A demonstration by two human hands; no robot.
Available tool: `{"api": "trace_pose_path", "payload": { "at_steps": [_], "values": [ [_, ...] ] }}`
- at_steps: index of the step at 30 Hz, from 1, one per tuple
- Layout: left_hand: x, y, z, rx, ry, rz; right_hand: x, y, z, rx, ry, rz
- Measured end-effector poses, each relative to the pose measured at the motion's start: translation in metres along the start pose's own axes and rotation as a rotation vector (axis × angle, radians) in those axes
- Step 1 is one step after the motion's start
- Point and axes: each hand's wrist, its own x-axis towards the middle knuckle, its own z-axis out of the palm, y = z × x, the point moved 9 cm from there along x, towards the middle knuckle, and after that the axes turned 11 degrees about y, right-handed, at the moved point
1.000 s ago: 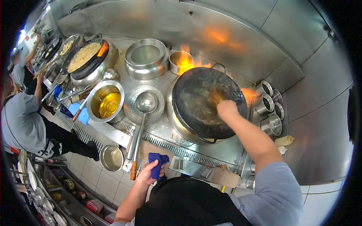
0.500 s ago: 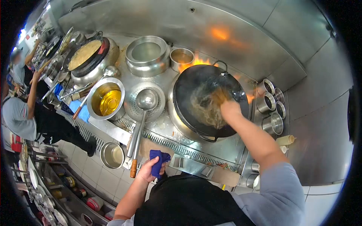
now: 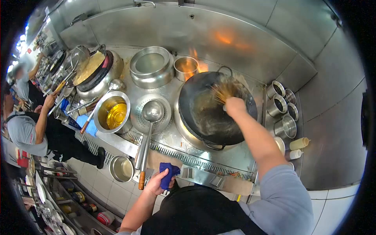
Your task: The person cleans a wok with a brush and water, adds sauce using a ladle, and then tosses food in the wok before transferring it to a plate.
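My right hand (image 3: 235,106) is closed round the end of a bamboo brush (image 3: 225,91), whose bristles fan out against the upper part of a black wok (image 3: 192,88). Cloudy liquid (image 3: 205,113) lies in the wok, and flames rise behind its back left rim. Below and left of the wok, near my body, my left hand (image 3: 158,183) grips a folded dark blue cloth (image 3: 169,174). A metal ladle (image 3: 153,111) rests on a perforated strainer (image 3: 137,121) left of the wok, with the handles pointing toward my left hand.
A bowl of yellow oil (image 3: 116,116), a lidless pot (image 3: 152,76) and a small pot (image 3: 185,67) stand on the stove. Metal containers (image 3: 285,126) and squeeze bottles (image 3: 299,143) line the right side. A co-worker (image 3: 29,131) holds a strainer over another wok at left.
My right hand has swept the brush up toward the wok's back. My left hand still grips the cloth. The co-worker's hand is lower, and a strainer now shows over the left wok.
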Motion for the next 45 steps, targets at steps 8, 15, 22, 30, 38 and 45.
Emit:
{"api": "trace_pose_path", "payload": {
  "at_steps": [8,15,22,30,38,45],
  "values": [
    [-0.002,-0.005,0.011,0.078,0.016,0.001,-0.086,-0.072,-0.03,-0.176,-0.245,-0.349],
    [-0.006,-0.011,0.001,0.119,0.064,0.038,-0.043,-0.047,-0.016,-0.143,-0.087,-0.372],
    [-0.012,-0.014,-0.012,0.024,0.092,0.024,-0.017,0.011,0.012,-0.233,-0.129,-0.142],
    [-0.034,0.0,-0.026,-0.019,0.135,0.092,-0.033,0.068,-0.038,-0.48,-0.164,-0.788],
    [-0.027,0.001,-0.017,0.056,0.164,0.107,-0.019,-0.014,-0.033,-0.191,0.028,-0.733],
    [-0.014,0.003,-0.004,-0.054,0.072,0.09,-0.023,-0.032,-0.026,-0.002,-0.024,-0.342]
  ]
}}
